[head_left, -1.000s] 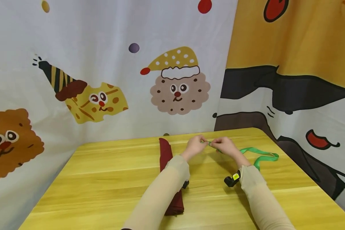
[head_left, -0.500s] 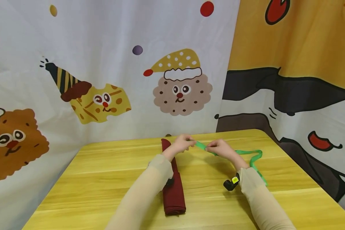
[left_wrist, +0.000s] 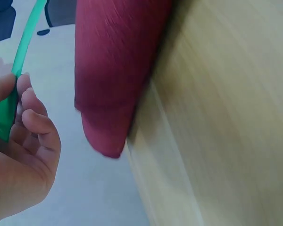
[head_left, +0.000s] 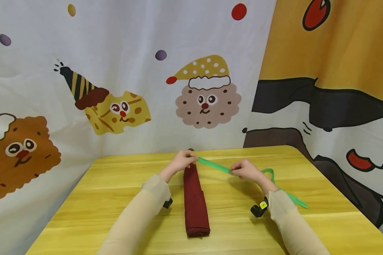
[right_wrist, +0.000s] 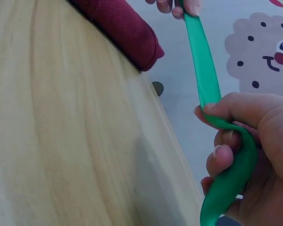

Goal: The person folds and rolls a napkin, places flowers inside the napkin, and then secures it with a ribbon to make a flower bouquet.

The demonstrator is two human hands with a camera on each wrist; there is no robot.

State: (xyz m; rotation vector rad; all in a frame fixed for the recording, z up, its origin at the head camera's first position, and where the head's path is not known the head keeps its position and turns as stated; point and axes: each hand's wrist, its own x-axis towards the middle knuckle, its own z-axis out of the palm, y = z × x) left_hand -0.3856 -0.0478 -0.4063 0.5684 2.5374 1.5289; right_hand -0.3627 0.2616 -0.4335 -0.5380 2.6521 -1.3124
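A green ribbon (head_left: pixel 213 165) stretches fairly taut between both hands, above the far part of the table. My left hand (head_left: pixel 181 161) pinches one end of it between thumb and fingers, over the far end of a rolled maroon cloth (head_left: pixel 195 202). In the left wrist view a short tail of the ribbon (left_wrist: pixel 4 115) shows inside that hand. To the right, my right hand (head_left: pixel 247 170) pinches the ribbon further along. In the right wrist view the ribbon (right_wrist: pixel 231 183) runs on through the palm, and its loose length trails past the right wrist toward the table.
The yellow wood-grain table (head_left: pixel 115 198) carries the cloth roll lengthwise near its middle. Behind it hangs a white curtain (head_left: pixel 124 42) with cartoon prints, and a yellow and black printed curtain (head_left: pixel 293 63) borders the right side. A small black camera (head_left: pixel 259 209) sits at the right wrist.
My left hand has moved left, away from the right hand and over the cloth's far end, so more ribbon spans between them. The trailing ribbon at right has been drawn in and changed shape.
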